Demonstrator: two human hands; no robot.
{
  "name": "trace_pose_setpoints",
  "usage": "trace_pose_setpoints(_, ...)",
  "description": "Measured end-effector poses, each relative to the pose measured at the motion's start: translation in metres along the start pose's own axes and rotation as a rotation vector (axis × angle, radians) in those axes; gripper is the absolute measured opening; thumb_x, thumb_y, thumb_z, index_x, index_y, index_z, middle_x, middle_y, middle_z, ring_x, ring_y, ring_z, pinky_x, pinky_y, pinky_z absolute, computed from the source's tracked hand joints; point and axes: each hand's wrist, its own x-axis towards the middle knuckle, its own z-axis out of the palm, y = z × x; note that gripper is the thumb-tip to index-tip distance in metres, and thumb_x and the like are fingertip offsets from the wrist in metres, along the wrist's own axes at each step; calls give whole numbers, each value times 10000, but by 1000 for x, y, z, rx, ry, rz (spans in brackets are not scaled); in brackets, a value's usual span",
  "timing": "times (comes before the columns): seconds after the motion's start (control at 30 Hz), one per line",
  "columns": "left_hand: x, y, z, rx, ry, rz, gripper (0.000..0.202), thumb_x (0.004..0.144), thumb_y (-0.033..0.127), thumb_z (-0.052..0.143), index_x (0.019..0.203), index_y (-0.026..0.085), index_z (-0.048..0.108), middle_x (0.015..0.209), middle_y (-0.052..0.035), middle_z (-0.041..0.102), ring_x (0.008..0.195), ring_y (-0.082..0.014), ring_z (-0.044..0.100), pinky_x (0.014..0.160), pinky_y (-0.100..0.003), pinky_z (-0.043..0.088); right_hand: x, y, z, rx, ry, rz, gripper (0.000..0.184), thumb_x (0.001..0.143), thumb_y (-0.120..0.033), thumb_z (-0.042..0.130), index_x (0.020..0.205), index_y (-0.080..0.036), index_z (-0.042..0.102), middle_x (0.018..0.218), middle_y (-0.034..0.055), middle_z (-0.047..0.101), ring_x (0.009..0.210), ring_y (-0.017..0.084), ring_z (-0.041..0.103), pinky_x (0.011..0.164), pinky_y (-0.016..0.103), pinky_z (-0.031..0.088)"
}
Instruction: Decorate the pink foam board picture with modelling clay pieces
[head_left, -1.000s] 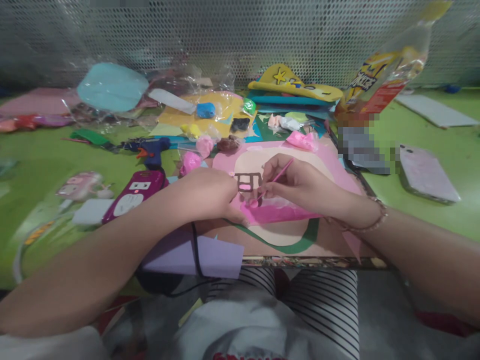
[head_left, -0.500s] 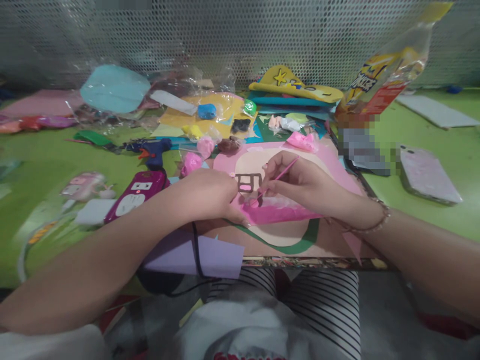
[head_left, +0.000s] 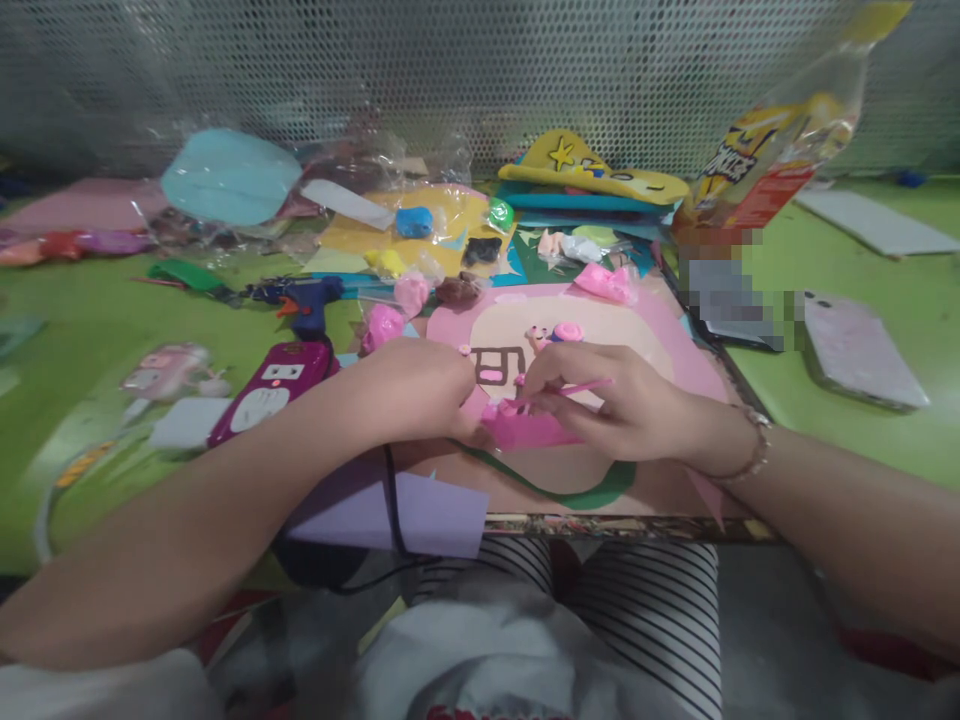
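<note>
My right hand pinches a thin pink stick-like tool, its tip down at a small lump of pink clay. Opposite it, my left hand curls with its fingertips at the near end of a bright pink plastic wrapper; its far fingers are partly hidden. Both hands rest over a pink and cream paper board. On that board are a brown clay window outline with a pink piece inside, and a small snail-like clay figure with a pink spiral.
Wrapped clay lumps, including a blue one, lie behind the board. To the left are a glue gun and a purple power socket. A tilted bottle and a phone stand and lie at the right. Purple paper lies in front.
My right hand has come down and its stick has tilted flatter, its tip closer to my left hand. The snail-like figure is now uncovered. My left hand has hardly moved.
</note>
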Motion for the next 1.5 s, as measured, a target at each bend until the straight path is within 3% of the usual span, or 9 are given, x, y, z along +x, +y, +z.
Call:
trace_pose_setpoints(0.1, -2, 0, 0, 10, 50, 24, 418, 716, 549, 472, 629, 170, 624, 458, -20, 440, 429, -131, 363, 464, -280, 203, 0, -1, 0, -51, -18, -46, 200, 772, -37, 439, 906, -154, 532, 801, 47, 628, 731, 130, 567, 658, 243, 462)
trace_pose_setpoints(0.2, -2, 1, 0, -1, 23, 3, 403, 695, 546, 498, 606, 169, 609, 433, -6, 402, 407, -115, 333, 462, -274, 195, 0, -2, -1, -96, -32, -64, 188, 786, -41, 426, 897, -148, 533, 800, 55, 623, 734, 133, 562, 667, 245, 456)
trace_pose_setpoints(0.37, -6, 3, -6, -12, 57, 27, 340, 724, 458, 471, 624, 164, 611, 459, -16, 422, 428, -134, 346, 455, -284, 199, 0, -3, -1, -107, -59, -70, 189, 797, -44, 419, 903, -152, 533, 816, 52, 617, 740, 125, 553, 677, 235, 455)
trace_pose_setpoints(0.6, -1, 4, -4, -24, -5, -33, 438, 689, 580, 493, 633, 171, 639, 458, -39, 470, 449, -152, 420, 488, -288, 234, -1, -3, -1, -123, -97, -96, 163, 830, -62, 420, 912, -136, 540, 834, 65, 610, 758, 124, 547, 680, 223, 444)
trace_pose_setpoints(0.97, -3, 3, -4, -29, 52, -2, 410, 683, 550, 540, 525, 173, 568, 403, 5, 369, 399, -104, 307, 434, -274, 184, -3, -3, -2, -221, -233, -188, 175, 849, -70, 374, 922, -138, 518, 826, 86, 592, 765, 154, 541, 648, 259, 445)
trace_pose_setpoints(1.23, 0, 1, 0, -34, 48, 11, 518, 708, 640, 490, 594, 159, 641, 406, 5, 390, 379, -100, 263, 433, -277, 185, -5, -6, 3, -365, -221, -347, 185, 865, -109, 391, 1004, -110, 512, 805, 74, 586, 718, 154, 533, 663, 275, 449)
trace_pose_setpoints(1.37, -1, 1, -1, -23, 40, 6, 488, 694, 623, 513, 622, 161, 652, 422, 1, 417, 388, -116, 291, 424, -278, 195, -5, -6, 4, -350, -213, -312, 167, 870, -112, 385, 980, -105, 511, 799, 83, 579, 726, 155, 530, 653, 270, 446)
trace_pose_setpoints(1.5, -4, 3, -4, -9, 58, 31, 429, 712, 558, 507, 591, 164, 627, 445, -16, 445, 407, -123, 333, 426, -274, 199, -5, -5, 1, -224, -200, -159, 174, 846, -83, 380, 949, -137, 508, 820, 74, 582, 734, 145, 529, 638, 255, 443)
